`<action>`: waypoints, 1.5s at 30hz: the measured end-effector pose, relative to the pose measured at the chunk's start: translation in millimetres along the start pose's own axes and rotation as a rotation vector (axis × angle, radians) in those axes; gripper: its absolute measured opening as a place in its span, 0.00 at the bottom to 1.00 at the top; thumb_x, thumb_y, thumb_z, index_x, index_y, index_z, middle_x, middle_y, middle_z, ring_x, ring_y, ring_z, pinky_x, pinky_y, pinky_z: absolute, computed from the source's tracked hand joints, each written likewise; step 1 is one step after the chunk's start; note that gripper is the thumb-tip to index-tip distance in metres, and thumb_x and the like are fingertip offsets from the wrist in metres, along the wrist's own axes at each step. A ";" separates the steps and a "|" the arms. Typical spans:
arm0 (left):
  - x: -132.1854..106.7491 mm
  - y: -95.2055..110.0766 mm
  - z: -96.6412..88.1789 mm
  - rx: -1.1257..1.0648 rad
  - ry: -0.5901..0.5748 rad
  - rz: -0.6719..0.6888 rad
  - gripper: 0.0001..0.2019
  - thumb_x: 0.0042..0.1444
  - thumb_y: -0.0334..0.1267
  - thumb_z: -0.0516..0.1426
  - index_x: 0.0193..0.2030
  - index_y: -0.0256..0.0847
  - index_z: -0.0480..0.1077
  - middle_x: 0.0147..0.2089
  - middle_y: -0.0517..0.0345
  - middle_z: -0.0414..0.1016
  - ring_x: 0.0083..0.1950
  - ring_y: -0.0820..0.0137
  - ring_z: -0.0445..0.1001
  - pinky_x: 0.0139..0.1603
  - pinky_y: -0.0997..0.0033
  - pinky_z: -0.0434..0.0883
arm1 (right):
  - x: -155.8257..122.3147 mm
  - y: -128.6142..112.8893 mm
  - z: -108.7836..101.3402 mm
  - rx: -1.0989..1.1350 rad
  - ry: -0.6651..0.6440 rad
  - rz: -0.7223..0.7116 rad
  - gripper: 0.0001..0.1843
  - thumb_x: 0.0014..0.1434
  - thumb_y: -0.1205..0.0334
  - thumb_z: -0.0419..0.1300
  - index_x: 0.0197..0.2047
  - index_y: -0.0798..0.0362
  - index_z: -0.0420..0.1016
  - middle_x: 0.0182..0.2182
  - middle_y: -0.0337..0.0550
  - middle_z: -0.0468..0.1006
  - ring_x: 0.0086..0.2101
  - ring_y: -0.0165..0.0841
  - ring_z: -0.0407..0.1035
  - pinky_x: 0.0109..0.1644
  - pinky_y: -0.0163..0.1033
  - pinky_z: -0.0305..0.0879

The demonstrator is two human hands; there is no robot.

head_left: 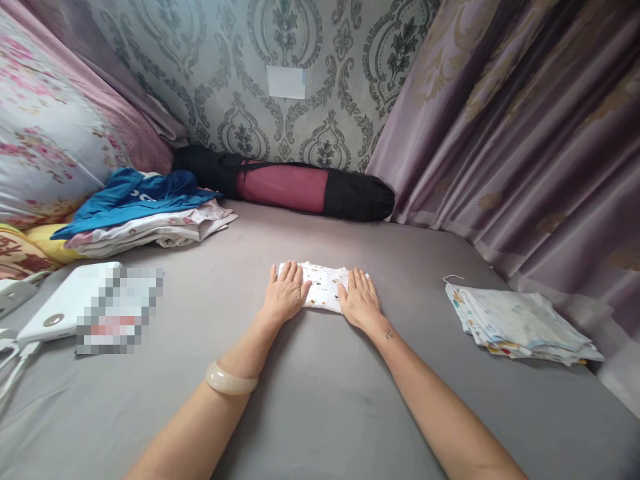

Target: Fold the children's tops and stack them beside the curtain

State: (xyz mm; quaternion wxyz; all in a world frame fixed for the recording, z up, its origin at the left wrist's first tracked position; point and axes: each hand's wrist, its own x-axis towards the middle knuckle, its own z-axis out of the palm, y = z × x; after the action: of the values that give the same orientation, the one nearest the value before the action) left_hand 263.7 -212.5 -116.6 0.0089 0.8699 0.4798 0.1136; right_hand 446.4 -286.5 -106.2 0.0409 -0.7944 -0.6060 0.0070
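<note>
A small folded white cloth point(324, 288) with tiny printed dots lies on the grey bed sheet point(320, 400) in front of me. My left hand point(287, 292) rests flat on its left end, fingers stretched out. On the right end lies my right hand point(359, 300), also flat with fingers extended. Both palms press down on the cloth. A pale bangle point(231, 380) circles my left wrist.
A stack of folded patterned cloths point(520, 323) sits to the right. Blue and white garments point(145, 210) lie piled at back left beside floral pillows point(45, 127). A black and maroon roll bag point(295, 183) lies along the wall. A white device point(65, 301) lies left; curtains point(525, 120) hang right.
</note>
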 end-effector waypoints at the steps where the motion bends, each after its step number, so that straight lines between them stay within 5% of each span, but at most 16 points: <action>1: 0.0 0.0 0.8 -0.006 0.014 0.002 0.27 0.68 0.46 0.41 0.67 0.32 0.60 0.70 0.40 0.57 0.72 0.54 0.53 0.70 0.40 0.46 | -0.1 -1.5 -1.9 0.005 -0.005 0.004 0.35 0.69 0.52 0.37 0.70 0.70 0.50 0.69 0.60 0.50 0.68 0.45 0.43 0.70 0.48 0.37; 10: -1.1 -1.7 -2.3 -0.080 0.204 0.006 0.18 0.67 0.41 0.44 0.55 0.41 0.69 0.62 0.45 0.70 0.67 0.55 0.61 0.68 0.39 0.49 | -0.5 -38.8 -13.4 0.133 0.016 -0.072 0.32 0.70 0.52 0.36 0.71 0.59 0.51 0.70 0.56 0.48 0.69 0.43 0.41 0.70 0.52 0.36; 20: -0.4 -3.4 -5.8 -0.187 0.136 -0.065 0.12 0.64 0.39 0.49 0.48 0.43 0.71 0.62 0.47 0.69 0.67 0.55 0.62 0.66 0.39 0.52 | 0.4 -42.5 -5.8 0.161 -0.043 -0.059 0.32 0.71 0.51 0.35 0.71 0.56 0.51 0.70 0.53 0.48 0.69 0.43 0.38 0.70 0.54 0.33; 25: 4.4 -9.3 -10.1 -0.362 0.191 -0.155 0.12 0.63 0.34 0.48 0.47 0.45 0.72 0.59 0.51 0.73 0.63 0.61 0.66 0.65 0.48 0.56 | 0.9 -46.1 -10.6 0.178 -0.056 -0.045 0.32 0.70 0.51 0.35 0.71 0.57 0.52 0.70 0.55 0.48 0.69 0.44 0.39 0.69 0.55 0.35; 31: 13.8 -22.2 -12.7 -0.552 0.337 -0.347 0.14 0.62 0.36 0.47 0.43 0.43 0.74 0.46 0.52 0.79 0.49 0.64 0.75 0.52 0.64 0.68 | 2.4 -67.3 -17.1 0.200 -0.025 -0.131 0.31 0.70 0.52 0.36 0.70 0.57 0.52 0.70 0.54 0.48 0.69 0.42 0.40 0.69 0.53 0.35; 45: 16.1 -33.6 -14.4 -0.646 0.398 -0.505 0.16 0.58 0.38 0.49 0.43 0.40 0.76 0.43 0.50 0.79 0.44 0.63 0.76 0.49 0.64 0.70 | 2.6 -80.5 -4.3 0.161 0.004 -0.182 0.30 0.69 0.54 0.40 0.70 0.57 0.55 0.69 0.51 0.53 0.68 0.43 0.43 0.69 0.55 0.34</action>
State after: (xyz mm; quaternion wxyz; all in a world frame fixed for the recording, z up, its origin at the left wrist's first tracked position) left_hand 241.0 -182.3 -103.8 0.2147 0.6396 0.6093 0.4166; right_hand 369.9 -263.1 -95.9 0.1060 -0.7303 -0.6730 0.0503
